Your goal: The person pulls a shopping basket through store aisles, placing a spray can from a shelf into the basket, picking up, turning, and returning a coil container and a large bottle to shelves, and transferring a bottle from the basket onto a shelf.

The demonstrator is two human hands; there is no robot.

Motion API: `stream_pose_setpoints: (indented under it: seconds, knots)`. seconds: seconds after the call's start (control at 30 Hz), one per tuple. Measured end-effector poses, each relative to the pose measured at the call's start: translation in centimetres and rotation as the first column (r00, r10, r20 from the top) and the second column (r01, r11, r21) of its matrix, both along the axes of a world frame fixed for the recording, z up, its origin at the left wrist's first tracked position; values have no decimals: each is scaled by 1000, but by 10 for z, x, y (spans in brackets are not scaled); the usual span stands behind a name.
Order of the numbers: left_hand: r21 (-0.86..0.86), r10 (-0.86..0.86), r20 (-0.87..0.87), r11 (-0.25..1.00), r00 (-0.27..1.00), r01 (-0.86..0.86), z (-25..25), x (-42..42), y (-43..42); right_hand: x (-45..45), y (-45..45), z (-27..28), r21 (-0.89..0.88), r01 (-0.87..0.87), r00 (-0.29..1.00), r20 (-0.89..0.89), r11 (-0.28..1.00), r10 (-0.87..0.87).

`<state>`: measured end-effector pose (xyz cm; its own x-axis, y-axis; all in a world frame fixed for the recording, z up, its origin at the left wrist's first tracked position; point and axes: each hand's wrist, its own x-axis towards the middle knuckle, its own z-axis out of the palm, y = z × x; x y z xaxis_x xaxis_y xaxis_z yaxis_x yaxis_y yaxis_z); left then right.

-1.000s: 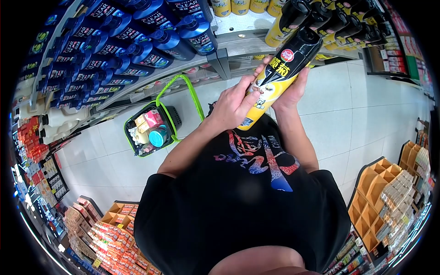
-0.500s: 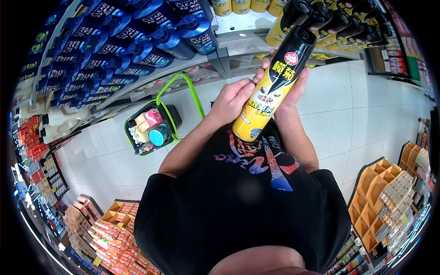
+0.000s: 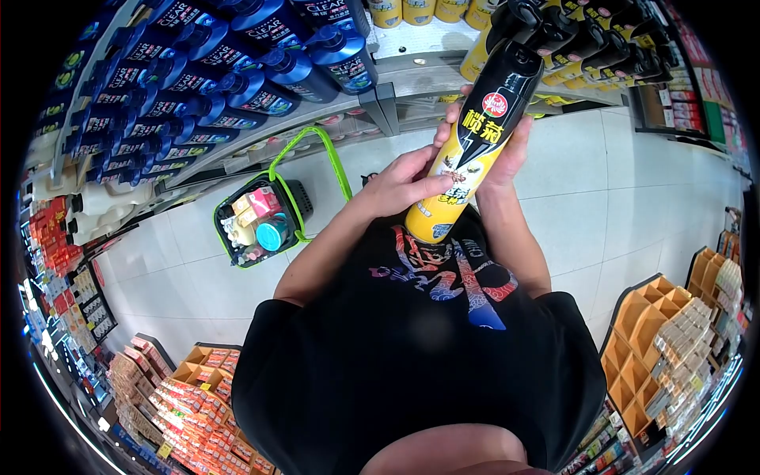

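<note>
Our left hand [image 3: 396, 186] and right hand [image 3: 508, 162] clasp the yellow-and-black can [image 3: 477, 131] between them. Our left thumb [image 3: 432, 188] now lies across its front, unlike half a second ago.

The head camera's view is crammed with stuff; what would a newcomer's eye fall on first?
Probably the yellow-and-black insect-spray can near the upper middle, held aslant in the left hand and right hand. Next come the massed blue CLEAR pump bottles at upper left, then the green-handled shopping basket on the tiled floor, left of the arms.
</note>
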<state>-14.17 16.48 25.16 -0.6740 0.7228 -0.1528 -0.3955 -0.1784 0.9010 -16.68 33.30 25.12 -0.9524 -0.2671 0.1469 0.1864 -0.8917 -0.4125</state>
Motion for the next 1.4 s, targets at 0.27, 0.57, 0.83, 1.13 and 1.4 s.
stream_pose_setpoints:
  seconds: [0.27,0.57,0.83,1.13,1.4]
  knots:
    - [-31,24,-71,999,997,-26,-4,1,2,-2,1,-2,8,-20,1000,15,1000,20]
    - [-94,114,-186,987,976,-133,-12,5,5,-4,0,-4,9,-12,999,34,1000,11]
    - [-123,116,-193,982,974,-141,-10,4,5,-6,1,-4,27,-14,1000,20,1000,14]
    - [-88,122,-140,987,983,-135,-7,4,6,-7,2,-5,59,-6,1000,20,998,4]
    - [-61,121,-154,989,981,-132,-3,6,6,-8,4,-7,72,-23,1000,7,997,23]
